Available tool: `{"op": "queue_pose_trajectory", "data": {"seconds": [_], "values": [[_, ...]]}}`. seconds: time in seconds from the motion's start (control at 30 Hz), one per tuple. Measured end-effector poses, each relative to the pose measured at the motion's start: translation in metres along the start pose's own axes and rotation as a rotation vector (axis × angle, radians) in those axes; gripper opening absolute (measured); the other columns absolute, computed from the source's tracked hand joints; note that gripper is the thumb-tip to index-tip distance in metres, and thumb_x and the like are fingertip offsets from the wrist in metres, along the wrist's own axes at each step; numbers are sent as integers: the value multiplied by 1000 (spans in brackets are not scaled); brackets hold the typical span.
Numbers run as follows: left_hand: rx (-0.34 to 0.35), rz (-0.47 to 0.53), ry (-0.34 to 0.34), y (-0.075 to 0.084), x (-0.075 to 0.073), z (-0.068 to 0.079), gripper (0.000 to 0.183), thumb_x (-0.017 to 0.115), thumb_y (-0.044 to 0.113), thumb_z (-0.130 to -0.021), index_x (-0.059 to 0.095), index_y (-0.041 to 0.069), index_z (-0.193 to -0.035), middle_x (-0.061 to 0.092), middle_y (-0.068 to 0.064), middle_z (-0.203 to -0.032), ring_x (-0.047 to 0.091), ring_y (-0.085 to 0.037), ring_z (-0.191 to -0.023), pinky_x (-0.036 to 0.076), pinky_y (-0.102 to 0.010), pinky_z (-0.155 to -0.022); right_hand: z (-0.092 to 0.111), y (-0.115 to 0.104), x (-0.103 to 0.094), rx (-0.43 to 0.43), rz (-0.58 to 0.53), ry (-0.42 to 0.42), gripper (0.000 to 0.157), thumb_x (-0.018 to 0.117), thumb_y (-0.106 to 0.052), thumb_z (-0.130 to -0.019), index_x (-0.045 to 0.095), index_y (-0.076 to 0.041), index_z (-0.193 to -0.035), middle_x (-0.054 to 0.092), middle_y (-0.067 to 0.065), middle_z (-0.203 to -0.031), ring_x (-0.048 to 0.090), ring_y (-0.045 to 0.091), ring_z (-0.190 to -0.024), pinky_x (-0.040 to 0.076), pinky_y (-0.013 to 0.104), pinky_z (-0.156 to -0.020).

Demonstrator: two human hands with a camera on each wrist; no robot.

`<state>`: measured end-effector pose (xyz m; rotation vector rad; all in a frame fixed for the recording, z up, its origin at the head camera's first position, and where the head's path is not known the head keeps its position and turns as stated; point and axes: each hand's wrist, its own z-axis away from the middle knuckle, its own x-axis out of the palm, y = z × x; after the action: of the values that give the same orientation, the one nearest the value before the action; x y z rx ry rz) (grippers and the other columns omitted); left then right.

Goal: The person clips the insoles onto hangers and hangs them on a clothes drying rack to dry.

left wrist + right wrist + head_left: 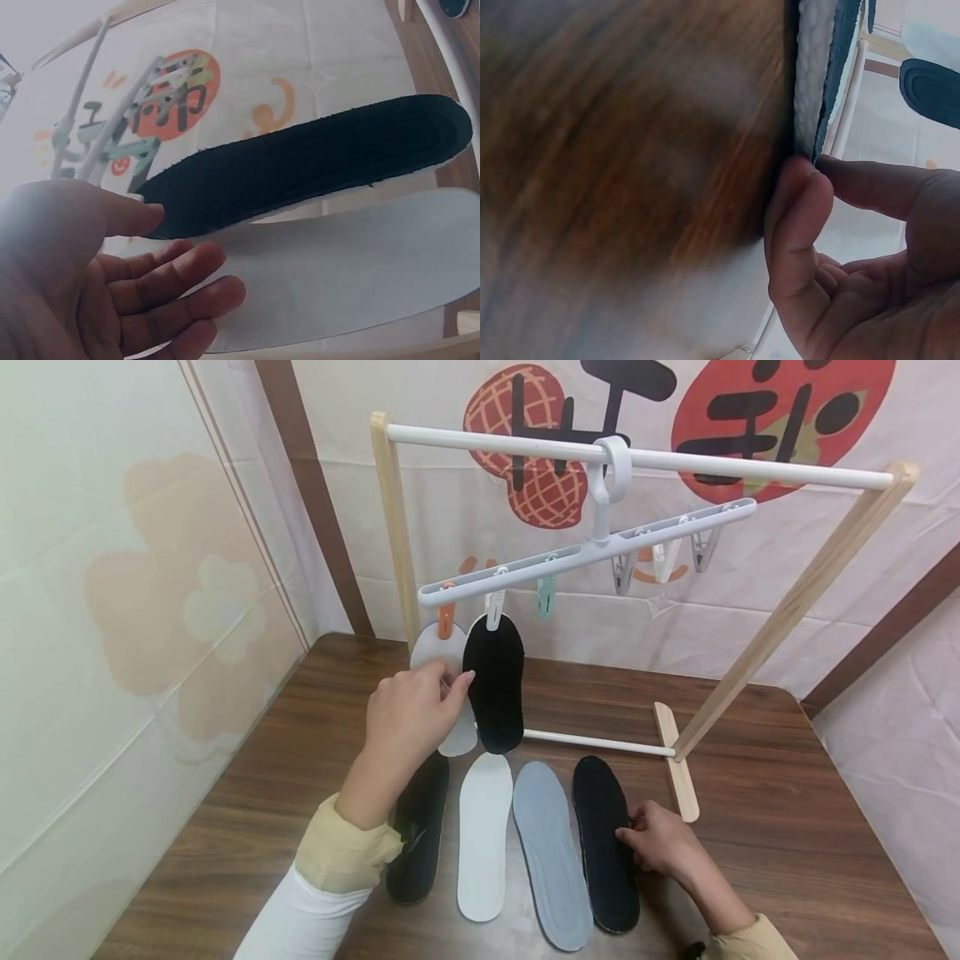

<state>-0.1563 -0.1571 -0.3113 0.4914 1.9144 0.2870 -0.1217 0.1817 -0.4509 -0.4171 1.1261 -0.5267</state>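
A black insole (495, 685) hangs from a white clip (495, 608), beside a pale insole (459, 739) on an orange clip (446, 612). My left hand (412, 710) is at these two, its thumb overlapping the edge of the black one. In the left wrist view its fingers (214, 259) are loosely bent, in front of the pale insole. On the table, my right hand (663, 839) pinches the right edge of another black insole (603, 852) between thumb and fingers. The right wrist view shows that insole's thick whitish side (814, 75) at the fingertips.
A grey insole (551, 852), a white insole (483, 835) and a dark insole (423, 843) lie in a row on the wooden table (795, 860). Above them, a hanger bar (585, 556) with several more clips hangs from a rack rail (735, 467) with wooden legs.
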Motion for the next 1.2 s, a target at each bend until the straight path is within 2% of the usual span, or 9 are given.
{"op": "queue_pose_trajectory", "data": {"seconds": [0.07,0.17,0.3,0.47,0.73,0.8,1.2], "values": [[2,19,0,3,-3,2,32,65,39,-98,69,8,-92,68,-7,-71,61,-24,-60,51,-35,-53,0,1,0,2,-8,3,34,69,-13,-93,56,7,-116,64,3,-75,62,14,-54,54,31,-51],[17,93,-4,9,-5,3,28,66,37,-97,69,9,-93,66,-4,-69,59,-20,-61,49,-33,-54,0,2,0,8,-24,8,34,69,-14,-93,55,7,-116,63,4,-74,62,15,-54,54,31,-51],[32,188,-2,15,-6,3,25,66,37,-97,70,12,-100,70,-2,-79,65,-19,-73,52,-35,-63,0,3,1,4,-38,10,36,68,-16,-94,54,8,-117,61,6,-71,61,16,-53,53,31,-51],[28,249,-14,22,-7,0,28,66,37,-98,69,11,-107,74,-2,-93,70,-21,-89,54,-39,-73,2,3,3,-4,-50,25,31,69,-16,-93,55,5,-113,60,6,-68,58,16,-50,51,31,-49],[25,322,-32,31,-6,-7,31,67,36,-97,67,10,-116,73,-1,-98,68,-20,-94,55,-39,-80,3,1,5,1,-132,33,30,69,-15,-94,54,3,-113,66,12,-94,64,17,-62,56,34,-56],[18,335,-40,33,-6,-8,33,67,36,-97,67,10,-118,72,-1,-100,68,-20,-96,56,-40,-82,3,1,5,1,-147,32,31,70,-15,-94,54,3,-113,66,14,-95,63,18,-63,56,35,-56],[-10,383,-54,43,-7,-18,34,66,33,-98,65,9,-122,71,-2,-103,68,-18,-97,55,-39,-87,7,-1,9,-14,-210,25,21,70,-13,-94,58,2,-104,58,6,-72,59,17,-59,55,34,-54]]}}
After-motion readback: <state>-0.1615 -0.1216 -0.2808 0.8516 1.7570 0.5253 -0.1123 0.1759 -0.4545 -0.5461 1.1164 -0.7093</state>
